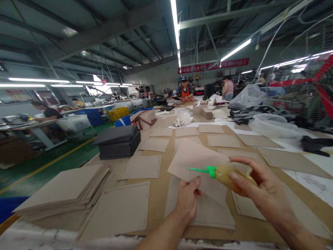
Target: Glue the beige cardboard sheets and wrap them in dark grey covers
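Note:
My left hand [187,198] pinches the near edge of a beige cardboard sheet [195,159], which is lifted and tilted above the table. Beneath it lies another cardboard sheet [208,215], partly covered. In my right hand [262,187] is a squeeze bottle [231,175] of yellowish liquid, fingers wrapped around its body. The bottle's green nozzle [201,170] points left, over the lifted sheet; whether it touches the surface I cannot tell. Several more sheets lie spread around, among them one at the left [125,208] with a line of marks along its edges.
At the left stand a tall stack of beige sheets [65,187] and a stack of dark grey sheets [118,142]. Clear plastic bags [273,128] and dark striped fabric [260,113] lie at the right. Across the table is a person in an orange apron [185,93]. A large fan [309,78] stands at right.

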{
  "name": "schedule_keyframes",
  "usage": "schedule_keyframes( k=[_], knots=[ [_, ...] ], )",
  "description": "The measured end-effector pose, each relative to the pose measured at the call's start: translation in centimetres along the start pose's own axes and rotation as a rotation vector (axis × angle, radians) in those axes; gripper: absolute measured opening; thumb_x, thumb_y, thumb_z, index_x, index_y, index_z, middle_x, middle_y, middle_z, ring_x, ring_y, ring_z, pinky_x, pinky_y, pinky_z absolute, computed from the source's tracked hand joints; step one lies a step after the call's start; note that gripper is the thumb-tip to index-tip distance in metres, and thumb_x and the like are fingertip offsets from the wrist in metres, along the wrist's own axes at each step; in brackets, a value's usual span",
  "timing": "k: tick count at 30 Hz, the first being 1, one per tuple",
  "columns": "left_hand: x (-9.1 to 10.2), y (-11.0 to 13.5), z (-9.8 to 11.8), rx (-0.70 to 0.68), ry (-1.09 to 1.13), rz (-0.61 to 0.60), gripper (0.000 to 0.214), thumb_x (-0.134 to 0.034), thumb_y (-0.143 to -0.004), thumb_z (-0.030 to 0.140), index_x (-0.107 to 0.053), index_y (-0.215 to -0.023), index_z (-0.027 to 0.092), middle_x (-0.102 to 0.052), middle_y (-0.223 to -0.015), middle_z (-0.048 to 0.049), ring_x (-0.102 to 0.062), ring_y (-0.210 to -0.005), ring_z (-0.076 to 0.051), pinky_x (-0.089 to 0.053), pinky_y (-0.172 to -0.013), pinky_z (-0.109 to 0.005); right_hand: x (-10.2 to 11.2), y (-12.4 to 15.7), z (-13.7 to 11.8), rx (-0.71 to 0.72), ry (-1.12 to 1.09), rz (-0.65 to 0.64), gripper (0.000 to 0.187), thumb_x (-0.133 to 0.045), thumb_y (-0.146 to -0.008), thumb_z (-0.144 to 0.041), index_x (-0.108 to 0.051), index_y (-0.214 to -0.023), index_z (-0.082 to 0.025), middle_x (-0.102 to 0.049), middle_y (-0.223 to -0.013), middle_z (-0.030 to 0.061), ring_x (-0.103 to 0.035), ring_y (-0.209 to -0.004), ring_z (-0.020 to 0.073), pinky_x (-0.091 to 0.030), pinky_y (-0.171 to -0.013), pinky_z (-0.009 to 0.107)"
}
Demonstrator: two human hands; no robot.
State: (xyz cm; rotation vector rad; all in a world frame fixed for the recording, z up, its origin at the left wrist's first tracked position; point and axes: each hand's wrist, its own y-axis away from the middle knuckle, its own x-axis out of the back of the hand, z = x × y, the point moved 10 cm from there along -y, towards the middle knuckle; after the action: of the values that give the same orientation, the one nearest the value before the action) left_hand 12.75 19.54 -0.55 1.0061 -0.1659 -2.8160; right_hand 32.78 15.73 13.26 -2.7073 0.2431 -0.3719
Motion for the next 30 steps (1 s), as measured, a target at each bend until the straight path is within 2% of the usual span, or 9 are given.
schedule_keyframes(
  k=[2,6,10,14,18,20,23,27,30],
  knots=[
    [0.0,0.0,-0.2,-0.016,-0.016,-0.024,0.035,-0.089,-0.057,0.029,-0.076,-0.087,0.016,-0.073,-0.077,-0.0039,-0.062,-0.061,-0.015,-0.044,-0.044,-0.020,-1.4,-0.6,-1.9,0.176,0.171,-0.004,0.041,-0.069,-0.084,-0.051,-0.067,-0.114,-0.022,-0.069,-0.078,0.0035,-0.063,-0.061,0.0207,-0.055,-0.056,0.033],
    [-0.1,0.0,-0.3,-0.058,-0.039,-0.056,0.036,-0.086,-0.064,0.038,-0.078,-0.091,0.016,-0.074,-0.088,-0.0069,-0.061,-0.064,-0.015,-0.045,-0.045,-0.022,-4.8,-0.6,-6.6,0.594,0.305,-0.038,0.027,-0.066,-0.090,-0.037,-0.064,-0.112,-0.021,-0.070,-0.104,0.0081,-0.068,-0.087,0.0231,-0.056,-0.077,0.035],
    [-0.7,0.2,0.1,-0.130,-0.080,-0.100,0.038,-0.083,-0.069,0.045,-0.078,-0.095,0.018,-0.074,-0.090,-0.0063,-0.058,-0.063,-0.015,-0.046,-0.044,-0.023,-7.1,0.0,-9.0,0.862,0.371,-0.073,0.031,-0.061,-0.089,-0.018,-0.056,-0.120,-0.020,-0.067,-0.108,0.0106,-0.066,-0.099,0.0235,-0.054,-0.084,0.033],
    [-1.0,0.2,0.2,-0.176,-0.095,-0.143,0.038,-0.080,-0.072,0.049,-0.078,-0.093,0.018,-0.071,-0.079,-0.0056,-0.054,-0.055,-0.013,-0.045,-0.046,-0.024,-8.5,0.9,-9.4,0.939,0.396,-0.153,0.040,-0.058,-0.085,-0.008,-0.053,-0.123,-0.019,-0.064,-0.106,0.0114,-0.064,-0.097,0.0242,-0.054,-0.079,0.034],
    [-1.1,0.2,0.2,-0.197,-0.066,-0.182,0.031,-0.083,-0.069,0.047,-0.075,-0.074,0.017,-0.066,-0.069,-0.0039,-0.055,-0.058,-0.014,-0.046,-0.051,-0.024,-9.9,2.3,-9.6,0.970,0.388,-0.289,0.036,-0.055,-0.088,-0.008,-0.052,-0.122,-0.018,-0.063,-0.104,0.0115,-0.062,-0.089,0.0214,-0.054,-0.073,0.033],
    [-1.1,0.2,0.2,-0.205,-0.060,-0.188,0.032,-0.083,-0.068,0.047,-0.074,-0.073,0.017,-0.065,-0.069,-0.0030,-0.054,-0.057,-0.013,-0.046,-0.052,-0.024,-9.9,2.6,-10.0,0.990,0.389,-0.282,0.034,-0.054,-0.089,-0.007,-0.053,-0.121,-0.017,-0.063,-0.104,0.0114,-0.062,-0.089,0.0209,-0.054,-0.073,0.032],
    [-1.4,0.4,0.4,-0.209,-0.053,-0.193,0.036,-0.082,-0.069,0.048,-0.075,-0.084,0.016,-0.067,-0.077,-0.0031,-0.054,-0.059,-0.012,-0.046,-0.054,-0.024,-9.6,2.8,-10.6,1.026,0.383,-0.213,0.033,-0.056,-0.088,-0.007,-0.055,-0.120,-0.014,-0.063,-0.101,0.0113,-0.062,-0.088,0.0211,-0.053,-0.071,0.031],
    [-1.4,0.6,0.9,-0.241,-0.026,-0.170,0.043,-0.083,-0.064,0.055,-0.068,-0.068,0.015,-0.062,-0.070,-0.0008,-0.053,-0.064,-0.012,-0.048,-0.063,-0.024,-10.6,3.4,-10.6,1.042,0.363,-0.334,0.026,-0.054,-0.090,-0.010,-0.057,-0.116,-0.013,-0.064,-0.100,0.0118,-0.062,-0.082,0.0198,-0.053,-0.067,0.031],
    [-1.6,0.7,1.0,-0.235,-0.028,-0.168,0.042,-0.082,-0.065,0.054,-0.069,-0.072,0.015,-0.061,-0.070,-0.0010,-0.051,-0.063,-0.012,-0.049,-0.064,-0.025,-10.1,3.2,-10.5,1.021,0.352,-0.287,0.030,-0.057,-0.089,-0.007,-0.057,-0.118,-0.013,-0.063,-0.103,0.0122,-0.062,-0.087,0.0207,-0.053,-0.071,0.032]
  ],
)
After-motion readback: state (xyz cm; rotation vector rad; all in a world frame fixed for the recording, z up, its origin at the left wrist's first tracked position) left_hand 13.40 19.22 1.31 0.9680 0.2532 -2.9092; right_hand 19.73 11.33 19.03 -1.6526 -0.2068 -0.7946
